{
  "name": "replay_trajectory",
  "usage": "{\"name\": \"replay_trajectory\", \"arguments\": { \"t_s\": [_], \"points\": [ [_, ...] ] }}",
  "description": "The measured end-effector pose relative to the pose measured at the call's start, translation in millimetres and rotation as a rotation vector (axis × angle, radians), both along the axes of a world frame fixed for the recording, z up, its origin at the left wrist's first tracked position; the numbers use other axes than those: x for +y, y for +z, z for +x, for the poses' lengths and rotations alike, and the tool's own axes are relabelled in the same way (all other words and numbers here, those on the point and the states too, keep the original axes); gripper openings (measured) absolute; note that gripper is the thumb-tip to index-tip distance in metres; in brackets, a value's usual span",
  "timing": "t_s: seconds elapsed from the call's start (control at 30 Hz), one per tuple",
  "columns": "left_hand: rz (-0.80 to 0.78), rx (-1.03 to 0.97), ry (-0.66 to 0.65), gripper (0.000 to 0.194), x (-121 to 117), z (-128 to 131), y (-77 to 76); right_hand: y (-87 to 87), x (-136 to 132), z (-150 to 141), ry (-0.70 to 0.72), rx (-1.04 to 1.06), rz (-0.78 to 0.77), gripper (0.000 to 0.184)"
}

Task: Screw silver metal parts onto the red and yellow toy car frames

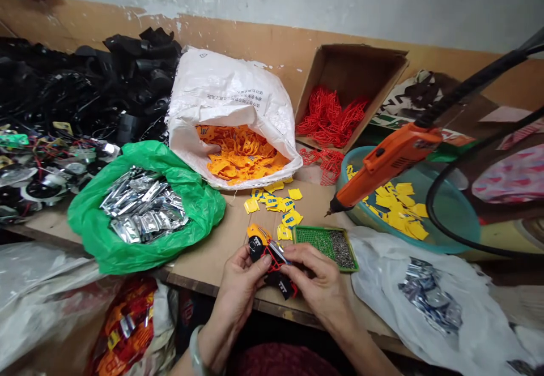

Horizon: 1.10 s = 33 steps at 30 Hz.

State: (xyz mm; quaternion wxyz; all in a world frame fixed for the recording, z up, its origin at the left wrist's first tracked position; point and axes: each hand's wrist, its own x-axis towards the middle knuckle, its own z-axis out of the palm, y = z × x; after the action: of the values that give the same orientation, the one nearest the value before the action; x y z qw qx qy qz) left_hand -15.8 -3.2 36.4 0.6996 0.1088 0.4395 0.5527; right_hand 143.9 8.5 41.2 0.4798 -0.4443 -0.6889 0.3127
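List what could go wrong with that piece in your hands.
The black-and-orange plastic assembly sits near the board's edge and might drop if the left hand slips. The right hand is close to the green mesh tray of small metal parts, so a bump could spill them. The orange rotary tool hanging nearby could swing in.

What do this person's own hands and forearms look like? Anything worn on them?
The left hand and right hand are bare, with no gloves, and the forearms show no sleeves. A pale smooth bangle circles the left wrist.
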Motion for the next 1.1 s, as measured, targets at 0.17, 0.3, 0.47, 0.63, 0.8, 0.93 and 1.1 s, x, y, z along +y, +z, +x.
{"name": "replay_trajectory", "arguments": {
  "t_s": [0.17, 0.3, 0.47, 0.63, 0.8, 0.93, 1.1],
  "points": [
    [-0.026, 0.023, 0.017, 0.055, 2, 0, -1.8, 1.9, -3, 2, -0.03, -0.036, 0.111, 0.023],
    [-0.019, 0.022, 0.03, 0.055, 2, -1, -4.7, 8.5, -8, 3, 0.01, -0.144, 0.231, 0.023],
    [-0.021, 0.006, 0.031, 0.055, 2, 2, -3.1, 12.2, -8, 4, 0.095, -0.25, 0.353, 0.028],
    [-0.043, 0.018, 0.037, 0.054, 4, 5, -0.7, 12.1, -3, 5, 0.157, -0.309, 0.401, 0.03],
    [-0.045, 0.054, 0.031, 0.055, 2, 5, -3.6, 12.1, 2, 3, 0.18, -0.332, 0.397, 0.024],
    [-0.033, 0.074, 0.013, 0.055, 2, 2, -5.3, 11.3, 6, 2, 0.2, -0.326, 0.387, 0.023],
    [-0.011, 0.026, -0.007, 0.053, 4, 1, -2.8, 10.8, 9, 3, 0.255, -0.308, 0.357, 0.024]
  ]
}}
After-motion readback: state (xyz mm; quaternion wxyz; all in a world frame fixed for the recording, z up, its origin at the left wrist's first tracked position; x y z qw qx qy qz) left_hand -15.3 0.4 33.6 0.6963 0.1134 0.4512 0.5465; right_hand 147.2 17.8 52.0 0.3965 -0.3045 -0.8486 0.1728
